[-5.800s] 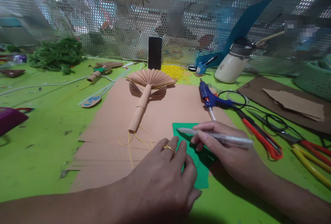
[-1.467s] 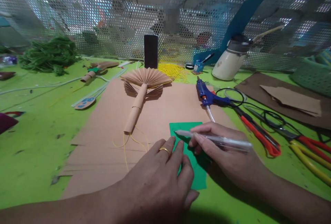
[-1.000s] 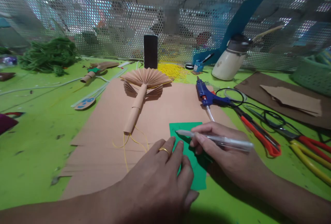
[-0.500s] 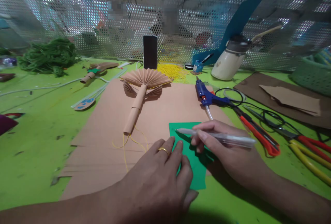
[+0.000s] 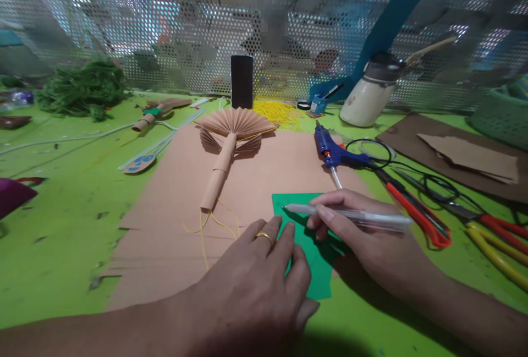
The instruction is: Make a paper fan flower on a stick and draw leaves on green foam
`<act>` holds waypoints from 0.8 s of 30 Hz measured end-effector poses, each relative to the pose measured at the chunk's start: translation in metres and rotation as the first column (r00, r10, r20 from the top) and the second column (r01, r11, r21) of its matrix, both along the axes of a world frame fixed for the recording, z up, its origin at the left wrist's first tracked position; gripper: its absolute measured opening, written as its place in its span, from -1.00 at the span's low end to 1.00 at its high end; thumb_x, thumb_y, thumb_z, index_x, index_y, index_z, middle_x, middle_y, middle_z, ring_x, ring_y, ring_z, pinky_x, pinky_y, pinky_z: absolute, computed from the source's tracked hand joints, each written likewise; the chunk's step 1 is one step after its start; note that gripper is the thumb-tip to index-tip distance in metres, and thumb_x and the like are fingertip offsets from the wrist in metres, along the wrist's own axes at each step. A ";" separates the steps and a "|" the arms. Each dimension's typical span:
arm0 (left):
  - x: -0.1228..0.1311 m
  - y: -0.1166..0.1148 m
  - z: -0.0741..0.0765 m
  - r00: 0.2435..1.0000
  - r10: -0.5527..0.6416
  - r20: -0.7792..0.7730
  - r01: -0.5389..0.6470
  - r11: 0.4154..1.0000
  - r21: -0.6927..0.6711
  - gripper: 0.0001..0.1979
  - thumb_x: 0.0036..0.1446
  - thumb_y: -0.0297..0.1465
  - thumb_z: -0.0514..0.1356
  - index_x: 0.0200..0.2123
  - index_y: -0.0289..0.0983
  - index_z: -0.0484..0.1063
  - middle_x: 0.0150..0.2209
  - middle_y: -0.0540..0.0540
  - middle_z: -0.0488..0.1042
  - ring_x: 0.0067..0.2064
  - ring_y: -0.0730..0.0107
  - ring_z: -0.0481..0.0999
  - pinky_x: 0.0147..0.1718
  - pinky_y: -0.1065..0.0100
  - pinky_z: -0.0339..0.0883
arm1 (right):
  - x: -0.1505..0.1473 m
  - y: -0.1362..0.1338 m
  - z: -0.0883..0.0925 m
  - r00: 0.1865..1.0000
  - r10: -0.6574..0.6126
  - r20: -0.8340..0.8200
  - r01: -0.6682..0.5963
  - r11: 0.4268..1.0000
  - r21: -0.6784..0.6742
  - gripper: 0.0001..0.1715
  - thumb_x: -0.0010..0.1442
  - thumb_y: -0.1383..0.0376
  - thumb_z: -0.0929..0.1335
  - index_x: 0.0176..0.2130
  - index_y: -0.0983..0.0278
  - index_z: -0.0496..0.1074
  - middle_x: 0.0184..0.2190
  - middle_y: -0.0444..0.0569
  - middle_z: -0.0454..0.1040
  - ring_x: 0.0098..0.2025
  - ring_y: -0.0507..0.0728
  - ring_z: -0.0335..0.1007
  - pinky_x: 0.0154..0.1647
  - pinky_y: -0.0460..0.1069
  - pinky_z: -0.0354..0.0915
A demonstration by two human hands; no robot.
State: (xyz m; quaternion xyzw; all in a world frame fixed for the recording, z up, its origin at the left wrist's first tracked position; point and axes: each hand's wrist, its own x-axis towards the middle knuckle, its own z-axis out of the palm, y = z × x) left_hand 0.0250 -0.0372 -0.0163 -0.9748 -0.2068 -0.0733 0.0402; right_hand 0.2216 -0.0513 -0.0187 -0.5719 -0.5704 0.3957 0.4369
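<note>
My right hand (image 5: 346, 222) holds a clear-barrelled pen (image 5: 367, 217), its tip on the upper part of a green sheet of paper (image 5: 315, 269). My left hand (image 5: 264, 269), with a gold ring, lies on the left side of that sheet, fingers stretched out and pressing it down. The green sheet rests partly on brown paper sheets (image 5: 165, 192). Beyond my left hand lies a pleated brown paper fan shape (image 5: 233, 121) with a rolled paper tube (image 5: 218, 178) and yellow strings (image 5: 204, 241) trailing from its lower end.
To the right lie a blue glue gun (image 5: 328, 145), a red utility knife (image 5: 421, 214) and red-and-yellow-handled scissors (image 5: 495, 247). At the back stand a phone (image 5: 241, 82), a blue paint pot (image 5: 317, 105) and a cream jug (image 5: 363, 101). Green strands (image 5: 82, 90) lie far left.
The pen tip has shifted very slightly along the green sheet. The whole view has moved a little, so everything appears slightly farther right; both hands keep their holds.
</note>
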 end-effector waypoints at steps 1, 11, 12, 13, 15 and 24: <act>0.000 0.000 -0.001 1.000 -0.002 0.007 0.002 1.000 0.005 -0.64 0.31 -0.27 0.03 -0.07 -0.41 0.45 -0.03 -0.44 0.50 0.06 -0.11 0.47 -0.02 -0.10 0.38 | 0.000 0.000 0.000 1.000 0.002 0.007 -0.002 1.000 0.002 -0.80 0.24 0.17 0.36 -0.29 0.24 0.50 -0.43 -0.06 0.56 -0.41 0.06 0.46 -0.40 -0.09 0.40; 0.002 0.005 -0.009 1.000 -0.023 0.013 0.022 0.998 0.053 -0.60 0.32 -0.24 -0.01 -0.08 -0.43 0.46 -0.07 -0.45 0.51 0.03 -0.19 0.48 -0.09 -0.12 0.43 | 0.000 0.000 -0.002 0.999 0.009 0.035 -0.009 1.000 -0.013 -0.81 0.23 0.18 0.35 -0.27 0.22 0.52 -0.41 -0.06 0.57 -0.41 0.06 0.47 -0.41 -0.09 0.40; 0.002 0.005 -0.009 1.000 -0.025 0.017 0.024 0.998 0.057 -0.60 0.32 -0.24 -0.01 -0.09 -0.43 0.46 -0.08 -0.44 0.52 0.03 -0.19 0.48 -0.10 -0.11 0.43 | 0.001 -0.001 -0.002 0.999 0.008 0.036 -0.008 1.000 -0.017 -0.81 0.23 0.18 0.35 -0.28 0.22 0.52 -0.42 -0.06 0.57 -0.42 0.06 0.46 -0.42 -0.09 0.39; 0.002 0.006 -0.010 0.999 -0.032 0.016 0.031 0.998 0.060 -0.61 0.31 -0.23 0.00 -0.10 -0.42 0.47 -0.09 -0.43 0.52 0.02 -0.19 0.49 -0.12 -0.11 0.44 | 0.001 -0.001 -0.001 0.999 0.004 0.033 -0.003 1.000 -0.017 -0.81 0.23 0.17 0.35 -0.28 0.22 0.52 -0.42 -0.06 0.57 -0.42 0.06 0.46 -0.42 -0.09 0.39; 0.002 0.006 -0.012 0.998 -0.058 0.030 0.055 0.995 0.084 -0.61 0.30 -0.21 0.02 -0.12 -0.41 0.47 -0.10 -0.43 0.53 -0.01 -0.19 0.51 -0.13 -0.11 0.44 | 0.001 -0.002 -0.001 1.000 -0.010 0.016 0.010 1.000 -0.013 -0.79 0.24 0.15 0.35 -0.29 0.23 0.51 -0.42 -0.05 0.57 -0.41 0.07 0.46 -0.40 -0.08 0.40; 0.000 0.003 -0.014 0.999 -0.036 0.029 0.032 0.992 0.119 -0.60 0.31 -0.22 0.02 -0.08 -0.43 0.46 -0.07 -0.45 0.52 0.01 -0.17 0.50 -0.10 -0.09 0.43 | 0.000 0.001 -0.004 1.000 0.007 0.015 -0.007 1.000 -0.010 -0.80 0.24 0.16 0.36 -0.26 0.23 0.52 -0.39 -0.04 0.57 -0.39 0.08 0.48 -0.39 -0.07 0.42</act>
